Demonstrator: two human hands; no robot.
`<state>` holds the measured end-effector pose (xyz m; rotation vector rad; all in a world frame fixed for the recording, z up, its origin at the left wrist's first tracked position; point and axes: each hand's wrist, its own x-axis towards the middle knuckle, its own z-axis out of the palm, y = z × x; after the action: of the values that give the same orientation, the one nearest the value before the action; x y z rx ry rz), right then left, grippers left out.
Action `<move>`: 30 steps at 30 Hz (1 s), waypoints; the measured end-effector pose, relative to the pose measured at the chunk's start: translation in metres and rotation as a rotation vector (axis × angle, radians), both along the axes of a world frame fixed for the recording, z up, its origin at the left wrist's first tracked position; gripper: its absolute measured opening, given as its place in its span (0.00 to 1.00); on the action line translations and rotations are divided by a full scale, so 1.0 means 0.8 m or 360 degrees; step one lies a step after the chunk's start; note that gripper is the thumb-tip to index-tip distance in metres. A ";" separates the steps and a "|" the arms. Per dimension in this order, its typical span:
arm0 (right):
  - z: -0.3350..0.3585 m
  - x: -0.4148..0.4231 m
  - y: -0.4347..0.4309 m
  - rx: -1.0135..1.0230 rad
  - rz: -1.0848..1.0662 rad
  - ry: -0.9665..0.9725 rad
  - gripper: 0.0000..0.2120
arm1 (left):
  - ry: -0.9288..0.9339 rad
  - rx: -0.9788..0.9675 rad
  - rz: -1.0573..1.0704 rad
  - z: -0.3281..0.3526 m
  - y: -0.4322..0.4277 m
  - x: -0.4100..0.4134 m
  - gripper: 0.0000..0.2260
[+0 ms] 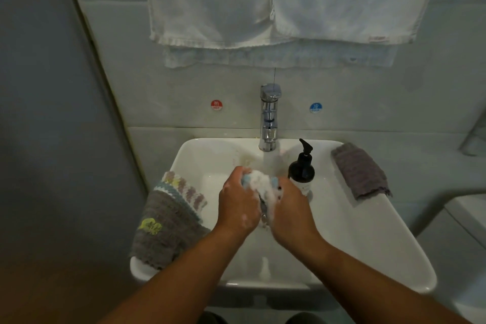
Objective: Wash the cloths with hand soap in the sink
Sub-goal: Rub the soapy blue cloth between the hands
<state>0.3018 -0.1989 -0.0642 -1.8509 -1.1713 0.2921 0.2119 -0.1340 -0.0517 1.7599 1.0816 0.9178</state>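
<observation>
Our forearms enter from the near edge. Left hand [238,205] and right hand [289,208] are both curled round one foamy cloth [263,187], bunched between them. We hold it over the sink [381,231] basin, under the tap [269,118], presumably so lather and runoff drop inside. The soap bottle [302,168] stands beside the right hand, within reach; its label is unreadable. A grey pile [168,226] is draped on the left rim and a purple-grey cloth [360,171] on the right, probably sorted. Wall stickers: red sticker [216,105] "HOT", blue sticker [315,107] "COLD".
</observation>
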 end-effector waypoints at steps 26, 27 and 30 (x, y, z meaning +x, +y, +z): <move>0.025 -0.006 -0.011 0.0115 -0.0022 0.0098 0.09 | 0.0032 0.0070 -0.0008 -0.006 0.000 0.003 0.09; 0.030 -0.001 -0.008 0.0148 -0.0056 0.0120 0.07 | -0.0001 0.0048 -0.0055 -0.007 -0.006 0.004 0.08; 0.025 0.014 0.003 0.0043 -0.0222 0.0084 0.03 | -0.0088 0.0043 -0.0137 -0.004 -0.016 0.004 0.08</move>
<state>0.3131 -0.1963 -0.0442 -1.8796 -1.0001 0.2434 0.2150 -0.1470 -0.0551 1.7787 0.9549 0.9268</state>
